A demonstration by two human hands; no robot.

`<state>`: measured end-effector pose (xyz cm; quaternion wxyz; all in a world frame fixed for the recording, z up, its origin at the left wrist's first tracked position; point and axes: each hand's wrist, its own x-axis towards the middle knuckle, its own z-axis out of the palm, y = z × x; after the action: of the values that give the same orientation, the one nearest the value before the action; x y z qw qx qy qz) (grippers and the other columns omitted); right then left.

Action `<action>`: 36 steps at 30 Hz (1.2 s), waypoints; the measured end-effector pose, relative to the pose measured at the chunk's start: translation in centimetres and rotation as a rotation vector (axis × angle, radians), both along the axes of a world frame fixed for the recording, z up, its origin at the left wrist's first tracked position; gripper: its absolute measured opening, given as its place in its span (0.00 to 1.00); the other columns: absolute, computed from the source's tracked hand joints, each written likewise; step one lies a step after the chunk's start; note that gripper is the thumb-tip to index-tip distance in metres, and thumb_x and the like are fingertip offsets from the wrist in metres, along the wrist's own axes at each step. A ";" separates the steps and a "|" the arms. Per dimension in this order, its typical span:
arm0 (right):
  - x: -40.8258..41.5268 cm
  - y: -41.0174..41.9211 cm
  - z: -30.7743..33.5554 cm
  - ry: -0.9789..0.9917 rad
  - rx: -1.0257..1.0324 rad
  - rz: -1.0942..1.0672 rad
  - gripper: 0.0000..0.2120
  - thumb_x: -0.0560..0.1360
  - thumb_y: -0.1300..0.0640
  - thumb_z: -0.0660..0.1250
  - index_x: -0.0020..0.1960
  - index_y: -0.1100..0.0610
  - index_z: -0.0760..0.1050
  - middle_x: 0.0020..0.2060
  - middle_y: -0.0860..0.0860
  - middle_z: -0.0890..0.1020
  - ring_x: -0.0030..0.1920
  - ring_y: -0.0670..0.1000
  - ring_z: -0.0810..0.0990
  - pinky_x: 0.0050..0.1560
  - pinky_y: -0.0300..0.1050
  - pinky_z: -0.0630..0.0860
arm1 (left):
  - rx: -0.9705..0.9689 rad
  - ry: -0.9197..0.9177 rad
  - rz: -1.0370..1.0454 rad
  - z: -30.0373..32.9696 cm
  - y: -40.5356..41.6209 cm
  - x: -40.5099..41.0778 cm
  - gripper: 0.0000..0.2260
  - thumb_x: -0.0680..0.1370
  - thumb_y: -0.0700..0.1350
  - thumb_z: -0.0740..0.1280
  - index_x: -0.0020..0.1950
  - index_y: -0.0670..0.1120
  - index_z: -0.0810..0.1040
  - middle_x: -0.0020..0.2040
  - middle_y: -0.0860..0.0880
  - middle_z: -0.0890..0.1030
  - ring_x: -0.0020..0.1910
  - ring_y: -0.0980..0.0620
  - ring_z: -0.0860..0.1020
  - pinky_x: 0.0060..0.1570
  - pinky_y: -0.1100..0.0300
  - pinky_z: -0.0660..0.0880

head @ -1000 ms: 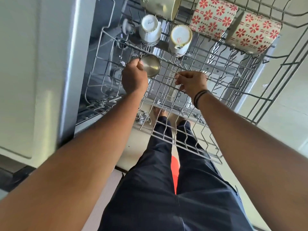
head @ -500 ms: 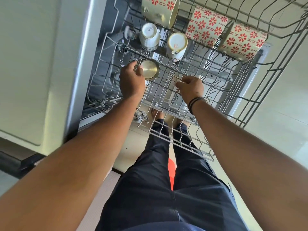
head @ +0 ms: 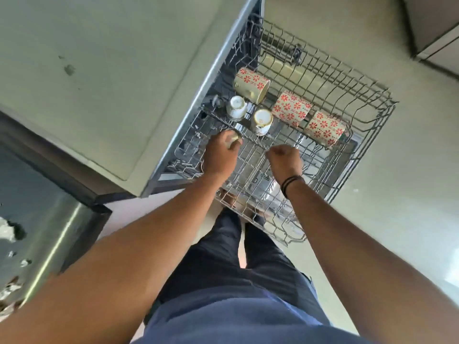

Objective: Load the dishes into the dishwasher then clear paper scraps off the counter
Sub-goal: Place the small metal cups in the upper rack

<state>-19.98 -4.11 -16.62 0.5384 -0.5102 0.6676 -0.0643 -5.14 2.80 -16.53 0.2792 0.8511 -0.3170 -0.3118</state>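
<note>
The wire upper rack point(head: 367, 125) of the dishwasher is pulled out in front of me. My left hand point(head: 219, 155) grips a small steel cup point(head: 234, 139) at the rack's left side, and the hand hides most of it. My right hand point(head: 284, 160) is curled into a fist over the rack's wires; whether it holds a wire is unclear. Two small white cups point(head: 237, 108) stand upside down behind the steel one. Three red-flowered mugs point(head: 290, 109) lie on their sides further back.
A pale cabinet door point(head: 104, 78) fills the left. At the lower left is the dark counter edge point(head: 64, 232) with white paper scraps point(head: 7, 230) on it. My legs in dark trousers point(head: 223, 256) stand below the rack. Pale floor lies to the right.
The view has pulled back and up, showing the whole rack and the counter. My left hand now covers more of the steel cup. My right hand's fingers have curled tighter.
</note>
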 end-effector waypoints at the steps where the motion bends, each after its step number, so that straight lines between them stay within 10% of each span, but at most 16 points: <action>1: 0.2 -0.1 1.2 -0.016 -0.020 0.026 0.04 0.77 0.55 0.68 0.49 0.52 0.80 0.41 0.46 0.83 0.38 0.43 0.78 0.30 0.33 0.72 | -0.021 0.035 0.000 1.3 0.2 -0.2 0.12 0.81 0.46 0.69 0.63 0.44 0.79 0.56 0.47 0.83 0.47 0.55 0.81 0.42 0.66 0.76; 17: 14.6 2.3 16.5 -0.357 -0.353 0.177 0.09 0.76 0.60 0.69 0.39 0.49 0.79 0.33 0.47 0.82 0.34 0.46 0.80 0.39 0.45 0.81 | -0.439 0.290 0.395 18.0 6.5 6.8 0.09 0.80 0.39 0.67 0.59 0.40 0.82 0.48 0.44 0.86 0.40 0.52 0.85 0.36 0.66 0.78; 32: 42.8 22.4 20.5 -0.562 -0.261 0.666 0.13 0.61 0.40 0.67 0.40 0.46 0.81 0.33 0.48 0.84 0.37 0.55 0.82 0.47 0.63 0.81 | -0.593 0.062 1.108 21.1 30.2 31.0 0.03 0.78 0.44 0.70 0.46 0.50 0.83 0.39 0.52 0.84 0.34 0.54 0.83 0.39 0.56 0.77; 36: 48.8 30.1 22.5 -0.572 -0.170 0.791 0.04 0.74 0.55 0.70 0.47 0.55 0.80 0.38 0.53 0.83 0.29 0.48 0.77 0.31 0.45 0.77 | -0.648 0.026 1.270 20.9 37.0 35.4 0.03 0.79 0.47 0.69 0.46 0.52 0.82 0.41 0.51 0.85 0.36 0.54 0.84 0.43 0.53 0.80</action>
<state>28.81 25.95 5.90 0.6398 -0.7284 0.2408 -0.0467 30.25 39.80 4.38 0.6496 0.7417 0.1666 0.0111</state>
